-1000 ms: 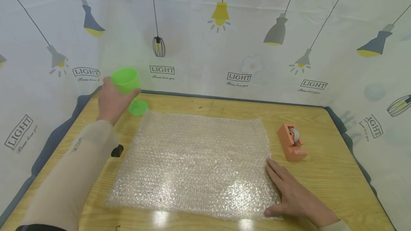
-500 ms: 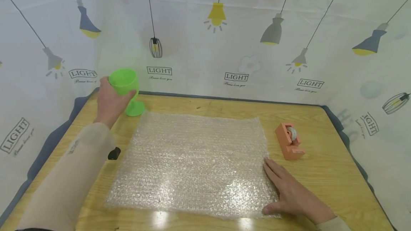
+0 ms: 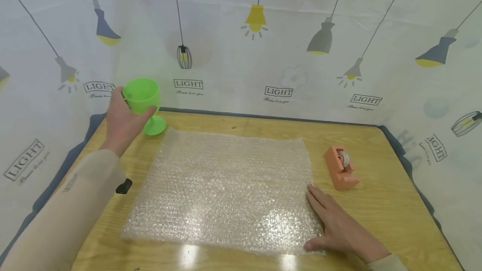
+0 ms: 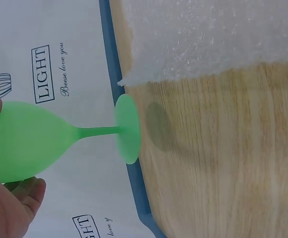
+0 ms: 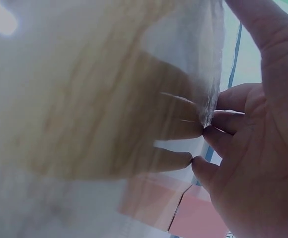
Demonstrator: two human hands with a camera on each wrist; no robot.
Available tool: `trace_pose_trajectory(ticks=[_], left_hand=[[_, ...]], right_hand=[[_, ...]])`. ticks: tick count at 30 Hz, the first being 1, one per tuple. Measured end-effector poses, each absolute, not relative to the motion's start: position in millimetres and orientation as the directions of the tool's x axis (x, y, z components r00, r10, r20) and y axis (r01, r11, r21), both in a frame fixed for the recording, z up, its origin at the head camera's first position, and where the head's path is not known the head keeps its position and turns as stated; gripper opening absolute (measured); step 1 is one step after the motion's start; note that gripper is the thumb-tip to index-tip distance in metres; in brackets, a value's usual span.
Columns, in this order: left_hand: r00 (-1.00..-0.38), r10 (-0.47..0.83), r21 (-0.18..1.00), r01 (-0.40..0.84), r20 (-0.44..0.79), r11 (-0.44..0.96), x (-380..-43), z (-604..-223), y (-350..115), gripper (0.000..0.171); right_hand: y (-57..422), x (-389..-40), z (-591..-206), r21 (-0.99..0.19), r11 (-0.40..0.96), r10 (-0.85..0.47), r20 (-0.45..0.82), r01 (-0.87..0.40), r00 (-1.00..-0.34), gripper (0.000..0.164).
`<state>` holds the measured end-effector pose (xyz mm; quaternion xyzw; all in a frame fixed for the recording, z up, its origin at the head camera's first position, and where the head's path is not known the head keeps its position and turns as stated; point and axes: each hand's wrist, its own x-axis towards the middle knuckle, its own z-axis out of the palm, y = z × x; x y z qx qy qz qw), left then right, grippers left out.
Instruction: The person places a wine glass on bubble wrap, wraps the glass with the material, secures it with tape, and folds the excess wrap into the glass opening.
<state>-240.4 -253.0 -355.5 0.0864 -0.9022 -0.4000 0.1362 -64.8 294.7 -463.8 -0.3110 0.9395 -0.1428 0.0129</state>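
At the back left, my left hand (image 3: 126,122) grips a light green plastic goblet (image 3: 142,95) around its bowl. In the left wrist view the goblet's stem and round foot (image 4: 127,129) stick out past the fingers; the foot's shadow lies apart from it on the wood, so it is held just above the table. A sheet of clear bubble wrap (image 3: 226,187) lies flat across the middle of the table. My right hand (image 3: 340,227) rests along its right edge with fingers stretched out, fingertips touching down by the edge in the right wrist view.
A coral tape dispenser (image 3: 340,168) with a roll of tape stands on the wooden table (image 3: 380,204), right of the wrap. A small black object (image 3: 124,186) shows beside the left sleeve, partly hidden. A lamp-printed cloth (image 3: 226,45) encloses the back and sides.
My left hand and the goblet have shifted slightly left, away from the wrap's far left corner. The black object has moved left along with the sleeve. My right hand stays at the wrap's edge.
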Motion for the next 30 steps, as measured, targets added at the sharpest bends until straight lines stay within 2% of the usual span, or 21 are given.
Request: trace_pose_trajectory(ticks=[6, 30], left_hand=[[-0.946, -0.259, 0.740, -0.031, 0.194, 0.671, -231, -350, -252, 0.098], [-0.930, -0.102, 0.713, 0.198, 0.354, 0.672, -204, -342, -227, 0.090]], right_hand=[[291, -65, -463, -0.288, 0.769, -0.582, 0.054, -0.571, -0.811, 0.133], [279, -76, -454, -0.322, 0.800, -0.548, -0.050, -0.506, -0.835, 0.132]])
